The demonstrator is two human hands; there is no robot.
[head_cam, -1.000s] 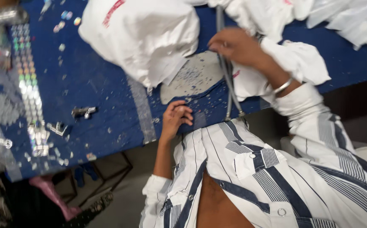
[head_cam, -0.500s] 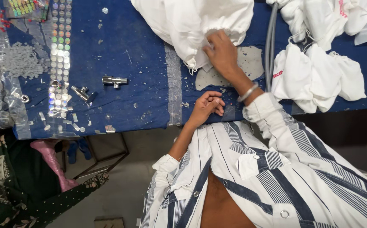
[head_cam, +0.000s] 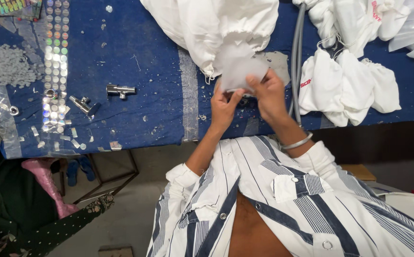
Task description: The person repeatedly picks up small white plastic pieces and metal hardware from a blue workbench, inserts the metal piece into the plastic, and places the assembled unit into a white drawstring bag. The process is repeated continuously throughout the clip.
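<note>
Both the left hand and right hand pinch a thin, limp white sheet at the blue worktop's near edge; light and floppy, it looks best gripped along its edges.

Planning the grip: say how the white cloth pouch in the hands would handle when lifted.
The white cloth pouch creases and sags between the left hand and right hand, so it is probably floppy and light. Its matte fabric looks unlikely to slip.
</note>
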